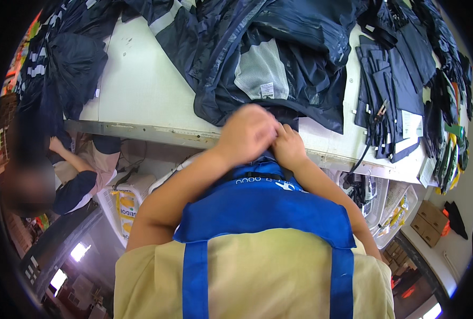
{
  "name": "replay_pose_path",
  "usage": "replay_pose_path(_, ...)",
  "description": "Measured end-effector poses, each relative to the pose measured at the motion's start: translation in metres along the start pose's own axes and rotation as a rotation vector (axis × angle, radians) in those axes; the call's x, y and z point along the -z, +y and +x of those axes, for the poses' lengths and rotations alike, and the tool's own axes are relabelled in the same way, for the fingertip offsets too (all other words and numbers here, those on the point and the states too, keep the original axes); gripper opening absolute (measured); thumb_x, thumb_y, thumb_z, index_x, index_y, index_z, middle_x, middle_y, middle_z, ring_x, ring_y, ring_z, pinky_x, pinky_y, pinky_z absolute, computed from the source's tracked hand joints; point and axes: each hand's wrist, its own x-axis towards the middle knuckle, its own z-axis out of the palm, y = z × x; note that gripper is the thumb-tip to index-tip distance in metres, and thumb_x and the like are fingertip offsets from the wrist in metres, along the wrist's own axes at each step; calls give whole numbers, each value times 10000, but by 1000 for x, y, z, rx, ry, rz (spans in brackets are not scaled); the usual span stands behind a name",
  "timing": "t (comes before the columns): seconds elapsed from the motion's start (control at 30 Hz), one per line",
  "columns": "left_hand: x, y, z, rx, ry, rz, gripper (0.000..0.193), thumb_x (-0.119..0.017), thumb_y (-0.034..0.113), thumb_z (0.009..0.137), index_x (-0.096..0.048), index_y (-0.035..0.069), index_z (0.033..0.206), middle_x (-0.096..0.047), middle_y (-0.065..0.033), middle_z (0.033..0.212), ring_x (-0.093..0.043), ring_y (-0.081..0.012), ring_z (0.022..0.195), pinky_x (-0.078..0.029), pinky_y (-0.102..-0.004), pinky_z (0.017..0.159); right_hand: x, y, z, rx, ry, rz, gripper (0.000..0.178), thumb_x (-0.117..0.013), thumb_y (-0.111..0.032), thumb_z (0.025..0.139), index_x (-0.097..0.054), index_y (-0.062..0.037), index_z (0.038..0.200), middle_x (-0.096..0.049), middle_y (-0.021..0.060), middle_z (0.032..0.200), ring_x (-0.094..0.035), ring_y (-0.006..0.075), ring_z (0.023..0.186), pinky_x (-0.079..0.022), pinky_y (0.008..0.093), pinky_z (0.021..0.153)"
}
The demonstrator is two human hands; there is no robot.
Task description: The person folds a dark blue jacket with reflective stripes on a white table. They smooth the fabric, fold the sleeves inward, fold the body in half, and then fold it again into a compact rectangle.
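A dark navy jacket (pixel 311 64) lies spread across the white table, its inside showing a pale mesh panel (pixel 260 69) and a small white label (pixel 267 90). Both hands meet at the jacket's near hem, by the table's front edge. My left hand (pixel 248 134) is smeared by motion, its fingers bent in toward the other hand. My right hand (pixel 289 148) is closed, fingertips pinched together against dark fabric at the hem. What is between the fingers is too small to make out.
Stacked dark fabric pieces (pixel 377 85) lie at the right, with a snips-like tool (pixel 381 109) on top. More dark garments (pixel 77 64) hang over the table's left end. Another person (pixel 82 175) works at the left. White plastic crates (pixel 117 204) stand below; cardboard boxes (pixel 429 220) sit at right.
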Motion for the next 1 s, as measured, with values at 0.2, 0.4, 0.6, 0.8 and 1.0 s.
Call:
replay_pose_path(0.2,-12,6,-40,490,-558,-35,394,-732,368,743,-646,58,970,-627,-124,974,-601,-334,928,-484,-416,818,2,21,15,-84,-30,445,370,-631,-132,754,-645,-190,1118,-586,64,1019,-601,278,888,-508,361,695)
replay_pose_path(0.4,-23,-16,-43,459,-482,-110,293,-661,332,831,-675,42,869,-657,-142,835,-629,-318,815,-493,-385,733,53,17,5,191,101,339,311,-723,-215,736,-662,-83,1010,-641,88,939,-593,262,940,-441,378,841)
replay_pose_path(0.6,-13,-26,-32,646,-526,-303,260,-629,311,873,-647,55,839,-631,-100,716,-599,-242,646,-453,-345,599,32,39,5,206,-93,485,376,-754,-290,712,-676,-70,1007,-652,95,945,-592,290,971,-449,397,864)
replay_pose_path(0.8,-19,-25,-37,714,-416,-306,264,-666,289,844,-583,59,945,-639,-104,764,-605,-228,684,-464,-339,632,39,31,5,191,-72,359,491,-734,-232,729,-573,-80,1168,-667,96,956,-595,292,952,-455,410,833)
replay_pose_path(1.0,-24,-14,-40,464,-437,-69,435,-680,233,815,-469,89,1167,-642,-184,1002,-608,-398,926,-492,-441,770,7,36,5,-98,-52,490,333,-684,-159,760,-575,-113,1071,-653,57,907,-584,289,906,-431,413,814)
